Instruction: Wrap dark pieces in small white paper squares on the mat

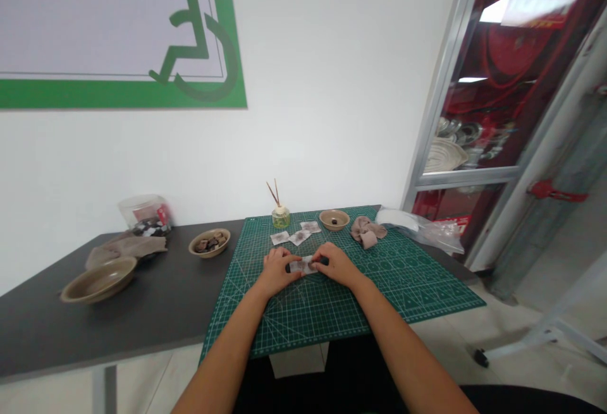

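Observation:
My left hand (277, 268) and my right hand (334, 263) meet over a small white packet with a brownish print (302, 266), pinching it from both sides on the green cutting mat (403, 281). Something dark shows under my right fingers, too small to name. Three similar packets (296, 236) lie flat on the mat just beyond my hands.
A reed diffuser bottle (281, 215), a small tan bowl (334, 219) and a crumpled beige cloth (366, 231) stand at the mat's far edge, clear plastic bags (417, 224) to the right. On the dark table (152, 313) left: a bowl of brown pieces (209, 243), a large bowl (98, 279), a plastic jar (145, 215).

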### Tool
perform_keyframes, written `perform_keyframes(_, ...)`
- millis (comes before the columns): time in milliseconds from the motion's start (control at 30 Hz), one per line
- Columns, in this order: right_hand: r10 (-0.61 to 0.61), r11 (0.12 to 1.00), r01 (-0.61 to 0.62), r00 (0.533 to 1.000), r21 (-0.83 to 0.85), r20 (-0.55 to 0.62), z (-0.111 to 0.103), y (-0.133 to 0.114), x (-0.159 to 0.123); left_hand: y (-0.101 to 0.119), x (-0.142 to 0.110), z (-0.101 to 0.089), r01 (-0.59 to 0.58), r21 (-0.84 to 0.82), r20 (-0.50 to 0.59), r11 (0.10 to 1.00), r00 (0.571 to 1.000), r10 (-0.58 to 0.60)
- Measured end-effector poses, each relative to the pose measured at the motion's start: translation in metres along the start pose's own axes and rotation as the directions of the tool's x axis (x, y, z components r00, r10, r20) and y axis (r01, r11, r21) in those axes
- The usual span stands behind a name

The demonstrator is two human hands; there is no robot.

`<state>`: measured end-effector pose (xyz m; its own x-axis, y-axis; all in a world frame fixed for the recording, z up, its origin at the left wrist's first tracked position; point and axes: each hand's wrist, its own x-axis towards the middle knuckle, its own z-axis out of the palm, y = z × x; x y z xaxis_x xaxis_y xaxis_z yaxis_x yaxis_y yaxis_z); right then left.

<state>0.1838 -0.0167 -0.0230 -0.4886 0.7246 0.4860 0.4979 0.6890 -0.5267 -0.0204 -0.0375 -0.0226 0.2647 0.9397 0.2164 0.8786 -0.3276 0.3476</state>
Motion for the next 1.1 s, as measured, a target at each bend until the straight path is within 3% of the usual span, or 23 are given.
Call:
perform_keyframes(100,0.023,1.000,-0.023,1.000,-0.011,-0.018,-0.0002,0.0012,0.0000,-0.0001,0.0001,0.0001,-0.004,-0.003,0.004,1.000,1.000,0.004)
perform_keyframes(300,-0.099,0.995,0.098,0.994,0.022,0.055,0.0087,-0.0049,0.0032,0.0001,0.0004,0.0004,0.000,-0.005,0.004,1.000,1.000,0.000)
perform_keyframes(467,-0.006,1.000,0.006,1.000,-0.005,0.015,0.0025,0.0004,0.0002,0.0024,0.0000,-0.0004,-0.002,-0.025,0.003,1.000,1.000,0.002)
perform_keyframes(967,-0.012,0.999,0.010,0.998,0.035,0.062,0.0031,-0.0044,0.0009,0.0006,0.0013,0.0019,0.003,-0.008,0.006,1.000,1.000,-0.003)
perform_keyframes(1100,0.000,1.000,0.000,1.000,0.021,0.019,0.0013,-0.0032,0.0002,-0.0004,0.0018,0.0026,-0.004,-0.010,0.003,1.000,1.000,0.004)
